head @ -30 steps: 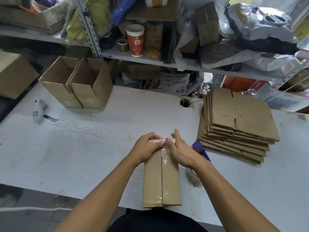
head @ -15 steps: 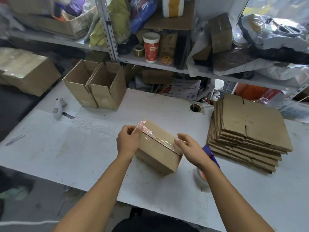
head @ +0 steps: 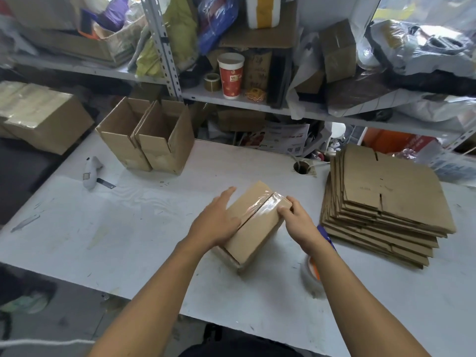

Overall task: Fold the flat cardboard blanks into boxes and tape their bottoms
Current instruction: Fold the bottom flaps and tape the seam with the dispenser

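A small cardboard box [head: 253,231] lies bottom-up on the white table [head: 128,228], with clear tape along its centre seam. My left hand [head: 217,219] lies flat on the box's left half, fingers straight. My right hand [head: 296,215] presses the tape end down at the box's far right corner, fingertips curled over the edge. A stack of flat cardboard blanks [head: 383,204] sits to the right. A clear tape roll [head: 310,273] stands on the table partly under my right forearm.
Two folded open boxes [head: 152,140] stand at the table's far left. A white box cutter [head: 91,172] lies left of centre. A cable hole [head: 301,167] is near the back edge. Cluttered shelves with a red paper cup [head: 231,76] rise behind.
The box was turned from lying lengthwise toward me to a diagonal position. My left hand went from gripping its far end to lying flat on top; my right hand moved to the far corner.
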